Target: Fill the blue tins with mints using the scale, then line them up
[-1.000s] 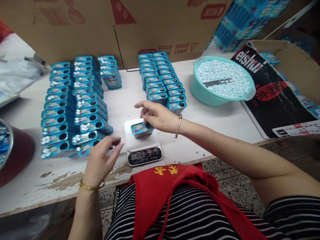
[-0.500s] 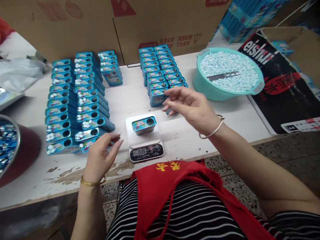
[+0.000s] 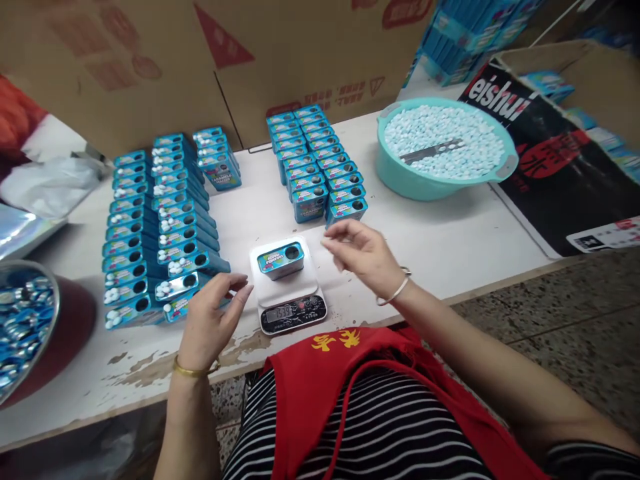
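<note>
A blue candy tin (image 3: 281,260) with a round dark hole in its top rests on a white digital scale (image 3: 287,290); its display is lit. To the left of the scale, my left hand (image 3: 213,320) hovers with thumb and fingers apart, holding nothing. My right hand (image 3: 365,257) is in the air to the right of the scale, its fingers loosely curled and parted from the thumb, with nothing visible in them. Just beyond it stand two rows of similar tins (image 3: 310,193) with dark holes. Left of the scale, longer rows of tins (image 3: 187,220) carry white candies on many tops.
A turquoise basin (image 3: 417,177) full of pale candies, with a flat metal strip on them, stands at the right. Beside it is an open carton (image 3: 545,180) with blue packs. A red bowl (image 3: 65,333) of blue-and-silver pieces sits at left. Large cardboard boxes (image 3: 320,53) line the back.
My right hand has drawn back from the near end of the right-hand tin rows toward the scale. My left hand stays beside the scale. The view has shifted slightly.
</note>
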`<state>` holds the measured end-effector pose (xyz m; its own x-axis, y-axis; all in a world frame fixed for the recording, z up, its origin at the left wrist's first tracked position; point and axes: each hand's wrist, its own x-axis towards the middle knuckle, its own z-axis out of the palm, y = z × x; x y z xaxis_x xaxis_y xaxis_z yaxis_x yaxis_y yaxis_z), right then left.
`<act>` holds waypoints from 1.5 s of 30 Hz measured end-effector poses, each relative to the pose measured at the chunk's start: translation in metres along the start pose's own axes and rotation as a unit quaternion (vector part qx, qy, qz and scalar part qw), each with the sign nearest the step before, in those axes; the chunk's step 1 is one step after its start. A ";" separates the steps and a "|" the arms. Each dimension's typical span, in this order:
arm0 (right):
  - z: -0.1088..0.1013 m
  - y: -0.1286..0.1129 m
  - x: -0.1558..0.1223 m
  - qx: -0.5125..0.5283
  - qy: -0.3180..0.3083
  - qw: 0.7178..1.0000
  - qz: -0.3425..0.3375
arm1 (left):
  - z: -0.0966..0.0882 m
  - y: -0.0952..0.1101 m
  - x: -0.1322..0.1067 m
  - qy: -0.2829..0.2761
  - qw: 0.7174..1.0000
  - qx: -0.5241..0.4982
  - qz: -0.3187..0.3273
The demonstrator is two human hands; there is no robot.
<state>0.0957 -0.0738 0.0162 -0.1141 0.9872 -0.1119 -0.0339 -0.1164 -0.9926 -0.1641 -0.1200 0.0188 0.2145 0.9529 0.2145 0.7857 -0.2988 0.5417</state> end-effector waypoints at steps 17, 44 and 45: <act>-0.067 0.074 -0.015 -0.039 0.173 0.983 0.039 | -0.002 0.003 0.026 0.003 0.999 -0.005 0.035; -0.081 0.117 -0.024 0.045 0.213 0.974 0.068 | 0.032 0.023 0.110 -0.032 0.973 0.143 0.177; -0.081 0.118 -0.024 0.049 0.211 0.974 0.067 | 0.037 0.023 0.121 -0.025 0.973 0.143 0.180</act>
<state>0.1751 -0.1020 -0.1017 0.2943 0.9167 -0.2702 -0.1435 -0.2371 -0.9608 -0.0985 -0.0102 0.0275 0.5274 0.7929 0.3053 0.7825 -0.5933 0.1892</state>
